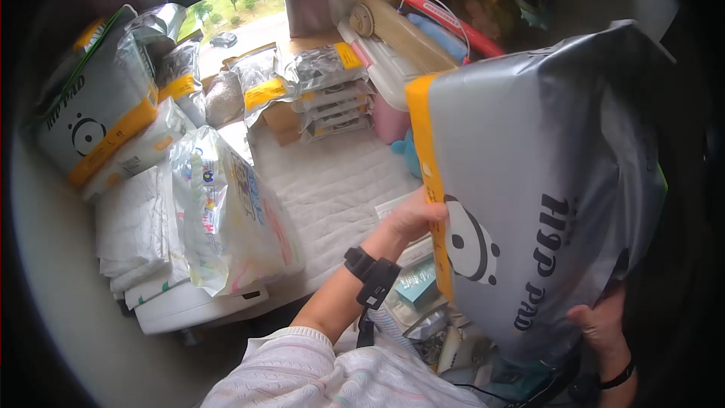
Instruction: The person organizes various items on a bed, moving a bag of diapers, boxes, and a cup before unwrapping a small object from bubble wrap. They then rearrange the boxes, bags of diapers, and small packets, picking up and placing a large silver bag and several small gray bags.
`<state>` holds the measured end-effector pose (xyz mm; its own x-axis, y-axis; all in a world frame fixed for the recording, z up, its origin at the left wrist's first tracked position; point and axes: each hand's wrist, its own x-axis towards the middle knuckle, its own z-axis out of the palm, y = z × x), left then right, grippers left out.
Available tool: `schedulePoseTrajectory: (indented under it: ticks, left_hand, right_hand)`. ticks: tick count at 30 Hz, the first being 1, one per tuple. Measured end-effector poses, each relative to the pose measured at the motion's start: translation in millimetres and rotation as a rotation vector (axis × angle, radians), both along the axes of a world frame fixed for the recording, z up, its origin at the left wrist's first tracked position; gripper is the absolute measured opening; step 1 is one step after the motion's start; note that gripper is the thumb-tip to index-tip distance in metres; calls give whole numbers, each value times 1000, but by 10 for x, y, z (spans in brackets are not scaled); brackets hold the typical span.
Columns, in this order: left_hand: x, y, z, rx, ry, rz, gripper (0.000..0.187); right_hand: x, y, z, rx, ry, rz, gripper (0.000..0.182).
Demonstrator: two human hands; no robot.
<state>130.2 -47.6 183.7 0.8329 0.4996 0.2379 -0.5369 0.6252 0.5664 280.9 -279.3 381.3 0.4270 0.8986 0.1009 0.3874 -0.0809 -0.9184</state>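
Note:
A large grey pack of pads (521, 143) with a yellow band, a panda face and the printed word PAD is held up at the right, tilted on its side. My left hand (417, 217) grips its yellow edge, with the thumb over the front and the other fingers hidden behind. My right hand (602, 326) is closed on the pack's lower right end, its thumb against the front and its fingers mostly out of sight. The black device (371, 276) is strapped on my left wrist, and a dark band (618, 375) circles my right wrist.
A white quilted pad (325, 181) covers the surface ahead. A clear bag of packs (226, 215) and folded white cloths (132, 230) stand left. Behind them leans a similar grey pack (102, 113). Several small silver packs (328, 68) are stacked below the window. A teal box (417, 285) lies near me.

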Motion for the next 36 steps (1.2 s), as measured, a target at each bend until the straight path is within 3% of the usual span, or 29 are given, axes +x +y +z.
schedulePoseTrajectory:
  ticks: [2,3,5,7,8,10,11,13,14,16,17,19,20,21,22,24,26,28,32,34,36]
  left_hand:
    - [-179,403,544,199,-29,191,71]
    - [-248,597,785,281,-85,287,71]
    - [-459,1118,1128,463,-44,246,74]
    - [-601,1623,1435,580,4,392,72]
    - [-683,1902,1582,651,60,418,72]
    - [-890,2436,1849,693,109,314,58]
    - [-1021,2654,2008,763,156,248,49]
    - [-1280,3056,2253,998,469,352,47]
    - [-1394,3152,2347,1103,643,448,48]
    - [-1561,3295,2542,1175,1124,529,49]
    - [-1597,3402,2536,1147,1219,520,49]
    - [-1674,3613,2459,1094,1200,492,52]
    - [-1692,3725,2410,1049,1169,466,56]
    - [-1710,3844,2338,1008,1147,544,43]
    - [-1717,3941,2278,997,1148,541,43]
    - [-1728,4126,2186,882,896,641,53]
    - [-1724,4458,2023,786,904,655,52]
    - [-1704,4627,1856,690,789,743,52]
    - [-1459,4710,1474,575,759,926,62]
    - [-1401,4735,1324,573,706,925,60]
    - [-1406,4763,1272,619,680,871,54]
  right_hand:
    - [7,272,6,-316,-256,108,49]
    - [10,442,-19,-303,-263,110,49]
    - [-6,864,-45,-291,-377,234,30]
    - [-193,1377,67,-88,-384,230,20]
    - [-214,1642,88,-162,-398,190,22]
    - [-303,2215,-7,271,-429,302,24]
    - [-313,2467,-62,340,-524,312,26]
    - [-382,2891,-86,44,-543,253,31]
    - [-407,3116,-156,45,-538,255,31]
    - [-475,3553,-360,284,-738,327,33]
    - [-542,3745,-427,280,-731,334,33]
    - [-691,4093,-515,654,-699,435,33]
    - [-738,4234,-535,651,-699,438,33]
    - [-790,4370,-561,653,-725,414,31]
    - [-826,4499,-595,653,-749,390,29]
    - [-864,4795,-673,626,-789,380,29]
    - [-889,5042,-749,599,-828,363,29]
    - [-890,5236,-822,368,-853,377,37]
    - [-911,5575,-1172,501,-794,288,30]
    - [-911,5732,-1294,74,-622,260,31]
    - [-907,5758,-1423,181,-635,277,33]
